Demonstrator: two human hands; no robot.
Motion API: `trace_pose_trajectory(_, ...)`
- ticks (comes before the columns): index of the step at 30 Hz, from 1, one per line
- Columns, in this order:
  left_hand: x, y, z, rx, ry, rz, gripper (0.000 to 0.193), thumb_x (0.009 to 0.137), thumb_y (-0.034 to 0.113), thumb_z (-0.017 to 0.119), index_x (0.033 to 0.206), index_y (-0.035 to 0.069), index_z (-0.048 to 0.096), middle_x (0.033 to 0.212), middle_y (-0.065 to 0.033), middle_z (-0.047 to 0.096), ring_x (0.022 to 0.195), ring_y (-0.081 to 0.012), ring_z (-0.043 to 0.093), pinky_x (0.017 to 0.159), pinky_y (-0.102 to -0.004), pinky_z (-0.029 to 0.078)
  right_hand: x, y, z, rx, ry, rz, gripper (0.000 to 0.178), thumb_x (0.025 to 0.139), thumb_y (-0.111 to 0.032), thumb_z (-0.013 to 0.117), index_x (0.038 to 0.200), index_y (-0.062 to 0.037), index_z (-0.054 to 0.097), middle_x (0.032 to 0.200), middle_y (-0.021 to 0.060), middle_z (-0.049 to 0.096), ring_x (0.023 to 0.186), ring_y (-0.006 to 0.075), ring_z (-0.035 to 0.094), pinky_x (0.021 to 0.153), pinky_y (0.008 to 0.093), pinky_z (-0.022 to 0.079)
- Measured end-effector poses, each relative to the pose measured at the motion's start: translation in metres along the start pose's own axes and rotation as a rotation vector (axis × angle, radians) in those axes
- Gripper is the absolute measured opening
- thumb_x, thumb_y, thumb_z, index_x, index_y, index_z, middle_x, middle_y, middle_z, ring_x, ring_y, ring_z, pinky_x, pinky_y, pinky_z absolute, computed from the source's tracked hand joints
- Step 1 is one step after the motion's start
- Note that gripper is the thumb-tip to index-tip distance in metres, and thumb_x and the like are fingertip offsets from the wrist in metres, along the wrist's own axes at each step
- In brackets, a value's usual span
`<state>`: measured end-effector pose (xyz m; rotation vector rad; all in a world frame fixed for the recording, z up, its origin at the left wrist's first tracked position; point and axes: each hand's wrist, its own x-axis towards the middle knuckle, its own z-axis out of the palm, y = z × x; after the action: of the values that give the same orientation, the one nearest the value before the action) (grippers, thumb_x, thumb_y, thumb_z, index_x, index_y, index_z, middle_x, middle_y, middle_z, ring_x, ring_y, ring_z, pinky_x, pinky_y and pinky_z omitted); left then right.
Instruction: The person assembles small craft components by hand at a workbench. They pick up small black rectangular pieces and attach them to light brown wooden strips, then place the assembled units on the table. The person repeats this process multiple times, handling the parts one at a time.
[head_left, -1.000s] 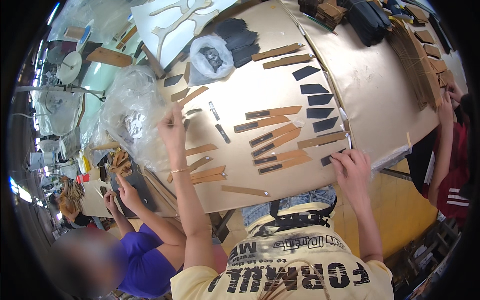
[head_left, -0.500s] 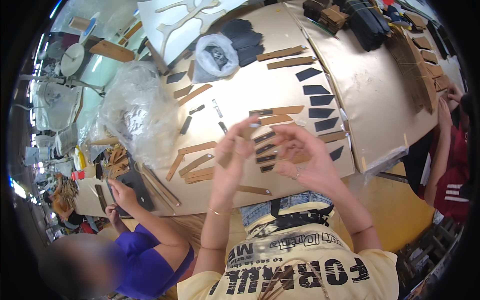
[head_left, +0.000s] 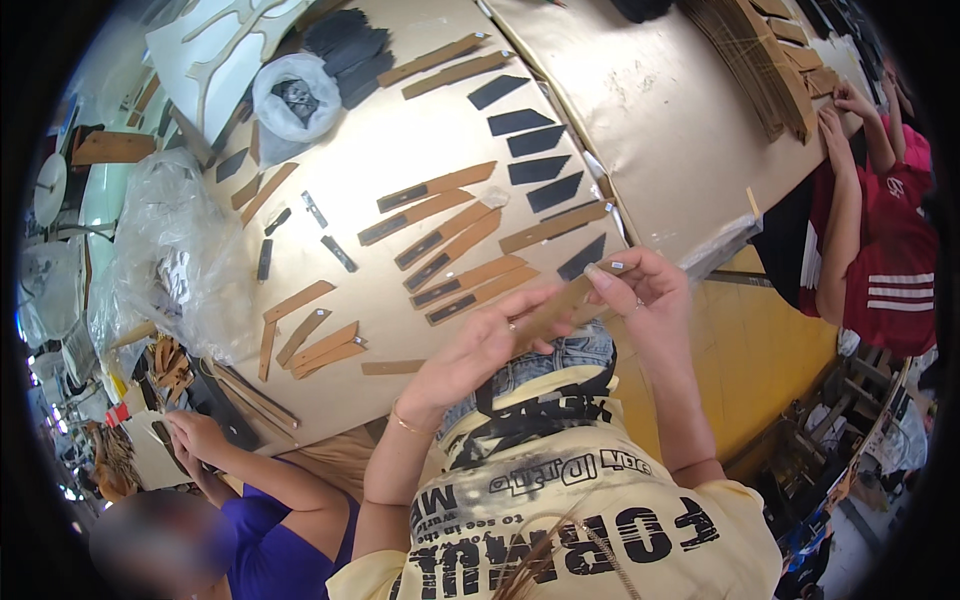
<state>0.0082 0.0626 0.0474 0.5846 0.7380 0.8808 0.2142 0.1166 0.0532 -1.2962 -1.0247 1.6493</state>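
Between my hands, in front of my waist at the table's near edge, is a flat brown strip (head_left: 552, 312) that looks like leather. My right hand (head_left: 648, 290) pinches its far right end between thumb and fingers, beside a small white label. My left hand (head_left: 478, 345) has its fingers closed round the lower left end, partly hiding it. Just beyond lie several brown strips (head_left: 480, 290), each with a dark patch at one end. A dark angled piece (head_left: 582, 258) rests beside my right hand, and another labelled brown strip (head_left: 556, 227) lies farther off.
Dark angled pieces (head_left: 540, 168) form a column on the tan table (head_left: 330, 240). A plastic bag with dark contents (head_left: 297, 98) stands at far left, near a large clear plastic sheet (head_left: 170, 230). A co-worker in purple (head_left: 290, 510) sits left; another in red (head_left: 890, 260) works right.
My view has swung to the right. My hands have come down and nearer my body, and my right hand, formerly apart and empty, now grips the strip's other end.
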Motion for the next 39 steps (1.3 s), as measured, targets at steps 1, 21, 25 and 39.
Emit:
trace_pose_trajectory(1, 0.001, -0.001, -0.003, 0.065, 0.017, -0.065, 0.069, 0.098, 0.049, 0.059, 0.142, -0.003, 0.049, 0.128, -0.0132, 0.061, 0.111, -0.017, 0.062, 0.089, -0.0287, 0.05, -0.004, 0.001, -0.004, 0.003, 0.013, 0.027, 0.018, 0.089, -0.001, 0.073, 0.105, 0.0012, 0.065, 0.091, 0.0066, 0.071, 0.081, 0.0114, 0.067, 0.074, 0.0255, 0.055)
trace_pose_trajectory(21, 0.045, 0.011, -0.007, 0.58, 0.586, 0.26, 0.021, 0.091, 0.005, 0.073, 0.109, -0.004, 0.071, 0.101, -0.01, 0.074, 0.091, -0.0124, 0.068, 0.081, -0.0256, 0.054, 0.059, -0.008, -0.014, -0.354, -0.07, -0.214, 0.022, 0.087, -0.006, 0.076, 0.108, 0.0009, 0.072, 0.092, 0.0034, 0.071, 0.08, 0.0096, 0.064, 0.072, 0.0241, 0.051)
trace_pose_trajectory(25, 0.072, 0.048, -0.034, 0.611, 0.611, 0.312, 0.019, 0.091, 0.003, 0.072, 0.108, -0.007, 0.07, 0.099, -0.011, 0.073, 0.087, -0.0107, 0.068, 0.074, -0.0234, 0.054, 0.109, -0.025, 0.001, -0.351, -0.133, -0.083, 0.021, 0.087, -0.006, 0.076, 0.106, 0.0012, 0.071, 0.091, 0.0029, 0.071, 0.083, 0.0074, 0.062, 0.075, 0.022, 0.049)
trace_pose_trajectory(39, 0.144, 0.093, -0.088, 0.703, 0.672, 0.228, 0.01, 0.091, 0.005, 0.071, 0.097, -0.003, 0.071, 0.084, -0.005, 0.073, 0.063, -0.0023, 0.054, 0.053, -0.0204, 0.041, 0.212, -0.035, 0.034, -0.41, -0.1, -0.12, 0.036, 0.088, -0.002, 0.074, 0.121, -0.0028, 0.059, 0.084, 0.0052, 0.07, 0.07, 0.0036, 0.058, 0.061, 0.0199, 0.048)
